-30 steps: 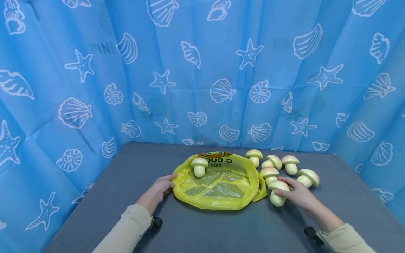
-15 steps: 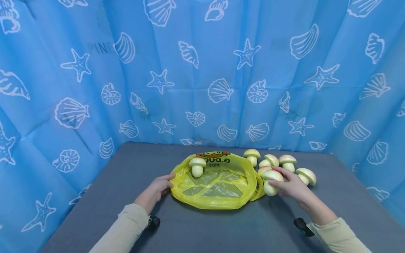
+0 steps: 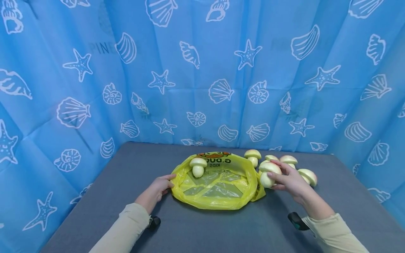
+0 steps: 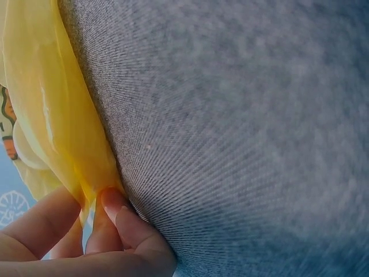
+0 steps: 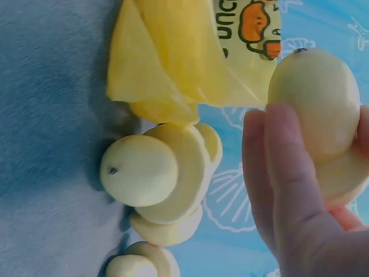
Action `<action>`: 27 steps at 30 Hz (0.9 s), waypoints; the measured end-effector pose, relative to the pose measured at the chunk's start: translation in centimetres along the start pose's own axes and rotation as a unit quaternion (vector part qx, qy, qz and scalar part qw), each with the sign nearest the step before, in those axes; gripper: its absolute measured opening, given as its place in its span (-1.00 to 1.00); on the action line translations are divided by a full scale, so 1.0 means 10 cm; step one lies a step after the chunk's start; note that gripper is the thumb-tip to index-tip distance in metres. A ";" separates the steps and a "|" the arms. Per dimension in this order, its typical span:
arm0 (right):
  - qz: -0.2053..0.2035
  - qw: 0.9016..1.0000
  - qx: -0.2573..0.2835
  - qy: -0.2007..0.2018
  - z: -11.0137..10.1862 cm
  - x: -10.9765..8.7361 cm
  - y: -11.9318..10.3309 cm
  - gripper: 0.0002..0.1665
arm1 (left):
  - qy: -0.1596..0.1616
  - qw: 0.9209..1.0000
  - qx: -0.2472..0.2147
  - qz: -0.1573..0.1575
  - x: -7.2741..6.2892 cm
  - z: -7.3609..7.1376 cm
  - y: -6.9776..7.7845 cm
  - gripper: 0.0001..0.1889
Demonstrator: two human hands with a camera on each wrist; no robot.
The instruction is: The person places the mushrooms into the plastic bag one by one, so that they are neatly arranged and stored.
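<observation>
The background is formed by a blue curtain (image 3: pixel 221 116) printed with white shells and starfish, and the table (image 3: pixel 215 232) before it is covered in dark grey cloth. On the table a yellow bag (image 3: pixel 209 204) is laid with its mouth spread wide; reversed lettering and an orange figure are seen on its back wall. Inside, one mushroom (image 3: pixel 198 167) is seen near the back left, set cap uppermost, and the creased floor of the bag is exposed in front of it.

The left rim of the bag is pinched by the left grip (image 3: pixel 155 189), thumb and fingers brought together on the plastic. A second mushroom (image 3: pixel 270 169) is held by the right grip (image 3: pixel 292 181), its fingers parted only by the mushroom's width; this one is raised off the table, cap up, near the bag's right side and outside its mouth. Beyond and beside the right grip, more mushrooms (image 3: pixel 252 154) are clustered on the table, several partly hidden by the grip and by what it holds.
</observation>
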State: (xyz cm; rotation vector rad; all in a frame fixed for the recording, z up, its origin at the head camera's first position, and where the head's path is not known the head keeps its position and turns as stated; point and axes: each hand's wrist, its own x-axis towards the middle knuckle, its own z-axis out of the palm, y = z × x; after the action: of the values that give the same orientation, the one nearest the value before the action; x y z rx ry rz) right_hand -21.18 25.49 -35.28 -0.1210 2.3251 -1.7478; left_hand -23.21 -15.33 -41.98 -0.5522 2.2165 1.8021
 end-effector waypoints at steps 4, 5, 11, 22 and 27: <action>-0.003 1.000 0.015 0.001 0.03 0.04 -0.05 -0.10 | -0.001 1.000 0.001 -0.002 0.00 0.01 0.00 -0.46; -0.004 1.000 0.016 0.002 0.04 0.05 -0.06 -0.10 | -0.001 1.000 0.001 -0.003 0.00 0.01 0.00 -0.46; 0.004 0.999 0.033 0.009 0.07 0.10 -0.13 -0.09 | 0.005 1.000 0.002 -0.007 -0.01 0.02 0.00 -0.45; 0.003 0.995 0.098 -0.032 0.16 0.22 -0.22 -0.14 | 0.004 1.000 0.001 -0.013 0.00 0.00 0.01 -0.45; 0.020 0.988 0.146 -0.051 0.19 0.27 -0.28 -0.11 | 0.007 1.000 -0.003 -0.017 0.01 0.00 0.01 -0.44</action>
State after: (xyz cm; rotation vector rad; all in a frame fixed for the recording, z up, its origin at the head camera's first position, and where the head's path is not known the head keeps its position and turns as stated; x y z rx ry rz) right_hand -23.58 22.40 -33.49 -0.1104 1.9631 -1.9888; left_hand -23.37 -15.31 -41.93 -0.6018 2.1980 1.7941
